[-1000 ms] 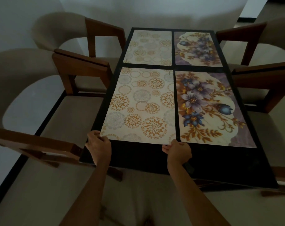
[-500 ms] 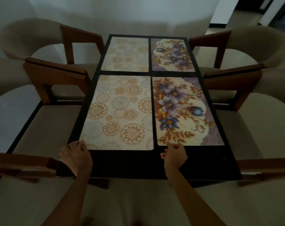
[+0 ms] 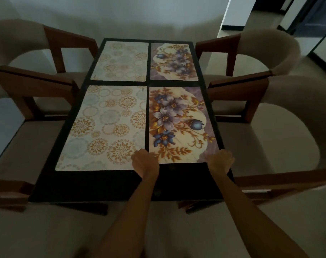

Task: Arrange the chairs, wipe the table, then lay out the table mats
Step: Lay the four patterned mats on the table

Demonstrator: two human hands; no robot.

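Four mats lie flat on the dark surface (image 3: pixel 95 185) in a two-by-two grid. Left hand (image 3: pixel 145 163) and right hand (image 3: pixel 221 161) rest on the near floral mat (image 3: pixel 180 125) at its two near corners — whether either grip pinches the edge, I cannot tell.

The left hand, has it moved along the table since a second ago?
Yes. The left hand has shifted rightward along the near edge of the table, from the circle-pattern mat's left corner to the floral mat's near-left corner.
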